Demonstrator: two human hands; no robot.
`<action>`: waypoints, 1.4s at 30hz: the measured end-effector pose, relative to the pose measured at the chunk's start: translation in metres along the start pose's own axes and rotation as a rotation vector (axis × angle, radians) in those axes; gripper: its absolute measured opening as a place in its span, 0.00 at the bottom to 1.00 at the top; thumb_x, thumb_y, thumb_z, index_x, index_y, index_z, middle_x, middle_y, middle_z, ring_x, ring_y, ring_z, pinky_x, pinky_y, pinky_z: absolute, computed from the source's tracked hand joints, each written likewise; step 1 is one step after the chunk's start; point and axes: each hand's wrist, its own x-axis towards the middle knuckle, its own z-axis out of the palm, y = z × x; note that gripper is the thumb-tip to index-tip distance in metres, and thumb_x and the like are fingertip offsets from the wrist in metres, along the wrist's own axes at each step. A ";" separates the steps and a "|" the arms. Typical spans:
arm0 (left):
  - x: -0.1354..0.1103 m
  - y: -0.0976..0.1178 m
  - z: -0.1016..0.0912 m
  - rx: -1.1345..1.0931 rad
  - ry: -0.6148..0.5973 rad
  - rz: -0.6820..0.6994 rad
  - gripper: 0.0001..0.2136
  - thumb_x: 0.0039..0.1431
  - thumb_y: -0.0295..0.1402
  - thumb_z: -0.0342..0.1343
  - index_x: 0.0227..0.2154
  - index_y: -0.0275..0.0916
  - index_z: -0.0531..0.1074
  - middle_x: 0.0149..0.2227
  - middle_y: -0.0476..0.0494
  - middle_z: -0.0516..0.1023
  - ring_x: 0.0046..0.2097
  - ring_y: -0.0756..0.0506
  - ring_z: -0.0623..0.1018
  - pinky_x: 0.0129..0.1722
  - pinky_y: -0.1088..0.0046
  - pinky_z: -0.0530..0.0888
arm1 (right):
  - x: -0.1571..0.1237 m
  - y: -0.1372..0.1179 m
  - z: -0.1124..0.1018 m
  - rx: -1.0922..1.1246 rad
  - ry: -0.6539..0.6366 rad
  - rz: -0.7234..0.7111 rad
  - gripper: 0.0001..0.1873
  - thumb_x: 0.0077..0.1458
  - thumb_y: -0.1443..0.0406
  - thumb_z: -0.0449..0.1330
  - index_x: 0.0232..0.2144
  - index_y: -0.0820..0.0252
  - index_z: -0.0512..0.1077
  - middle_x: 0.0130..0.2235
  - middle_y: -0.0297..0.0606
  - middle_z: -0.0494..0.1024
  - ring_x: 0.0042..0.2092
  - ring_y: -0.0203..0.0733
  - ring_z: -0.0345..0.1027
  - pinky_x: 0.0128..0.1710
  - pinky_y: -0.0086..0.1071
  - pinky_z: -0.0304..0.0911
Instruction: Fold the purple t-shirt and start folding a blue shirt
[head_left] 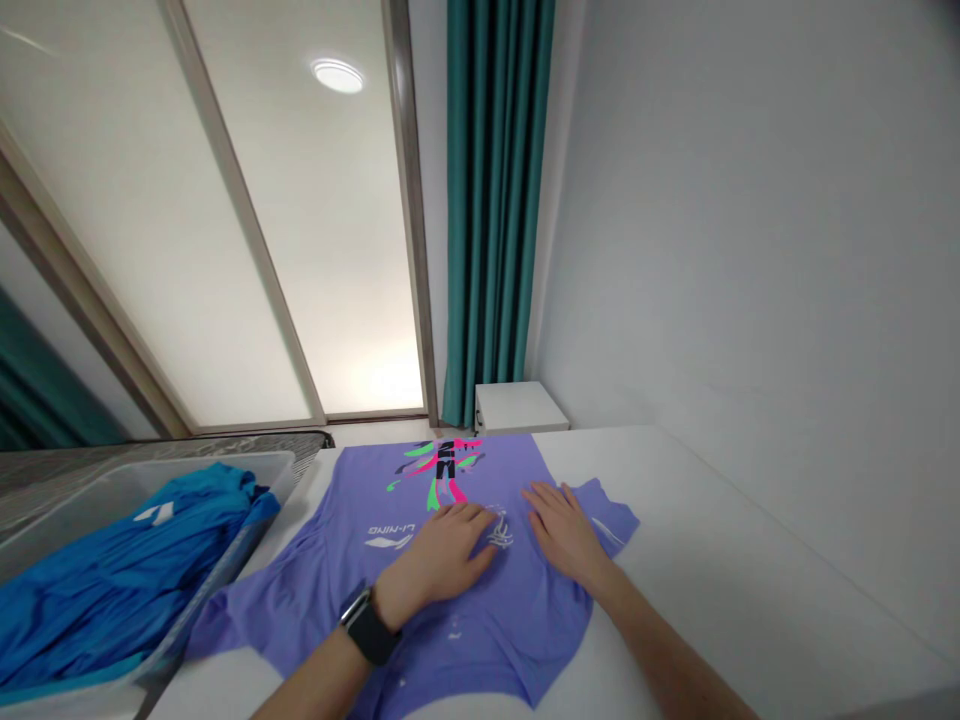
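Note:
A purple T-shirt (pixel 517 640) lies spread on the white table (pixel 645 600), its printed side up and its collar towards me. It bears white lettering and a pink, green and black design near the far end. My left hand (pixel 442 550), with a dark watch (pixel 370 625) on the wrist, rests on the middle of the shirt by the white print. Over to the right, my right hand (pixel 564 530) lies flat on the fabric beside the right sleeve (pixel 609 512). Both hands have their fingers stretched out, holding nothing. Some wrinkles run through the left sleeve and near the collar.
At the left stands a clear plastic bin (pixel 262 480) with blue clothing (pixel 165 550) inside. A white cabinet (pixel 521 405) sits beyond the table's far edge, near a green curtain (pixel 495 220). A white wall (pixel 750 250) borders the right side; frosted sliding doors (pixel 330 230) stand behind.

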 end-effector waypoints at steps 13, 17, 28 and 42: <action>0.116 0.052 0.065 -0.088 0.172 -0.048 0.13 0.64 0.29 0.45 0.46 0.37 0.72 0.47 0.38 0.77 0.50 0.39 0.73 0.51 0.59 0.67 | -0.048 0.115 -0.019 -0.121 0.252 0.441 0.15 0.60 0.64 0.49 0.47 0.60 0.69 0.47 0.49 0.74 0.50 0.52 0.66 0.51 0.43 0.59; 0.116 0.044 0.079 -0.138 0.197 -0.030 0.11 0.62 0.28 0.48 0.43 0.40 0.73 0.46 0.41 0.76 0.50 0.39 0.72 0.51 0.59 0.66 | -0.052 0.114 -0.021 -0.151 0.194 0.511 0.08 0.58 0.63 0.52 0.38 0.58 0.69 0.42 0.45 0.73 0.47 0.49 0.65 0.49 0.40 0.58; 0.115 0.039 0.082 -0.174 0.195 0.003 0.11 0.63 0.28 0.47 0.43 0.42 0.72 0.46 0.43 0.75 0.50 0.42 0.72 0.49 0.62 0.65 | -0.054 0.137 -0.027 0.142 0.394 0.684 0.15 0.62 0.62 0.44 0.45 0.58 0.66 0.25 0.31 0.71 0.27 0.41 0.65 0.29 0.30 0.57; 0.113 0.041 0.081 -0.095 0.158 0.066 0.11 0.63 0.31 0.47 0.46 0.42 0.71 0.48 0.42 0.73 0.51 0.41 0.70 0.50 0.61 0.64 | -0.014 0.109 -0.032 -0.008 0.249 0.499 0.15 0.63 0.62 0.50 0.48 0.57 0.71 0.45 0.42 0.78 0.49 0.45 0.67 0.50 0.37 0.55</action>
